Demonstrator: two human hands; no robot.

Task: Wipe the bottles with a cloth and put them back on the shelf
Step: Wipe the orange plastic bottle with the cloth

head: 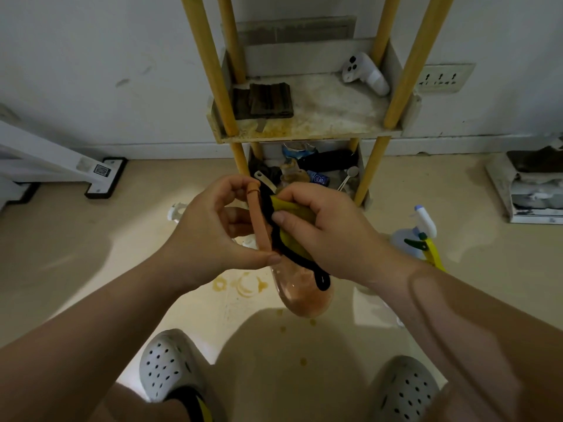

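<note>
A clear bottle with orange-pink contents (304,295) hangs above the floor between my hands, its orange strap or handle (259,220) running up from it. My left hand (210,229) grips that orange strap, thumb and fingers curled round it. My right hand (323,229) holds a yellow cloth with black edging (292,236) pressed against the bottle's upper part; the bottle's top is hidden behind cloth and fingers. The yellow-legged shelf (304,132) stands straight ahead against the wall.
The shelf's stained tier holds a dark folded item (268,100) and a white gadget (364,73); the lower tier is full of clutter (307,169). A spray bottle (417,236) stands on the floor to the right. Orange ring stains (240,284) mark the floor. My white clogs (169,365) are below.
</note>
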